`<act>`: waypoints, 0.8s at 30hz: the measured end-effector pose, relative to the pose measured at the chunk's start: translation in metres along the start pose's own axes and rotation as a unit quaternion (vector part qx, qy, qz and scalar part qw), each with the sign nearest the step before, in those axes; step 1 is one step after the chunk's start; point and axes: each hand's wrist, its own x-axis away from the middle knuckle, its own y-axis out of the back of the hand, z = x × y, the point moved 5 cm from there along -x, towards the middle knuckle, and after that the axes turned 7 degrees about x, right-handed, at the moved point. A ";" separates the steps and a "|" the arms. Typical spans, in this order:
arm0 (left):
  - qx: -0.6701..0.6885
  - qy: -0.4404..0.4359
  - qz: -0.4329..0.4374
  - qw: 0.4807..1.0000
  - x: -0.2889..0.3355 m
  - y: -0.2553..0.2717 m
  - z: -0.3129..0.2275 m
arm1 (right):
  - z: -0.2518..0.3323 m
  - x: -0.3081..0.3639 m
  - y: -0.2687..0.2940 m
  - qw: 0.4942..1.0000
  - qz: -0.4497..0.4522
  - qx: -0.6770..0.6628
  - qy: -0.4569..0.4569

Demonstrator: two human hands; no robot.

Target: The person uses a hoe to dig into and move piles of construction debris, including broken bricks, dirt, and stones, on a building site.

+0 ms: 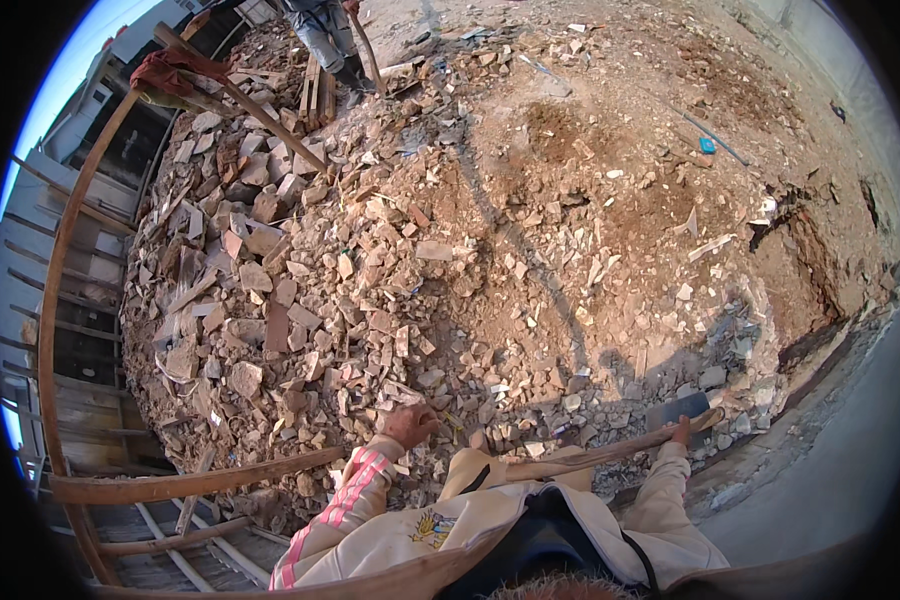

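Note:
My right hand (682, 432) is wrapped round the wooden handle (590, 456) of what looks like a hoe, close to its right end. The tool's flat grey blade (674, 408) shows just beyond that hand, over the rubble. The handle slants across in front of my body, its other end near my waist. Apart from the tool, my left hand (410, 425) hangs over broken stones with its fingers curled in; whether anything is inside them is hidden. My left sleeve (350, 495) is pale with pink stripes.
A large heap of broken tile and stone (270, 270) covers the left and middle. Wooden rails (200, 483) and a post (55, 290) stand at the left. Another person (325, 40) is at the far edge. Along the right runs a pale wall (830, 460); a small blue object (707, 146) lies far right.

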 end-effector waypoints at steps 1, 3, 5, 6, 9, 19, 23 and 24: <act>-0.040 0.011 -0.015 0.999 0.003 -0.015 0.000 | 0.013 0.026 -0.030 0.999 0.040 -0.006 0.030; -0.020 0.038 0.034 0.998 0.006 -0.047 -0.017 | 0.038 0.084 -0.090 0.996 0.082 0.014 0.042; 0.009 0.013 0.083 0.996 -0.017 -0.096 -0.039 | 0.005 -0.011 -0.085 0.976 0.051 0.082 0.196; 0.006 0.063 0.081 0.995 0.002 -0.117 -0.012 | -0.020 0.057 -0.126 0.986 0.147 0.069 0.047; 0.008 0.068 0.178 0.982 -0.032 -0.181 -0.029 | -0.043 -0.116 -0.086 0.965 0.111 0.238 0.023; 0.020 0.213 0.142 0.966 -0.010 -0.189 -0.059 | 0.038 -0.059 -0.131 0.914 0.269 0.288 -0.095; 0.062 0.170 0.125 0.976 -0.033 -0.196 -0.076 | 0.043 -0.059 -0.131 0.909 0.261 0.316 -0.077; 0.062 0.156 0.120 0.978 -0.037 -0.197 -0.083 | 0.043 -0.058 -0.130 0.905 0.259 0.329 -0.074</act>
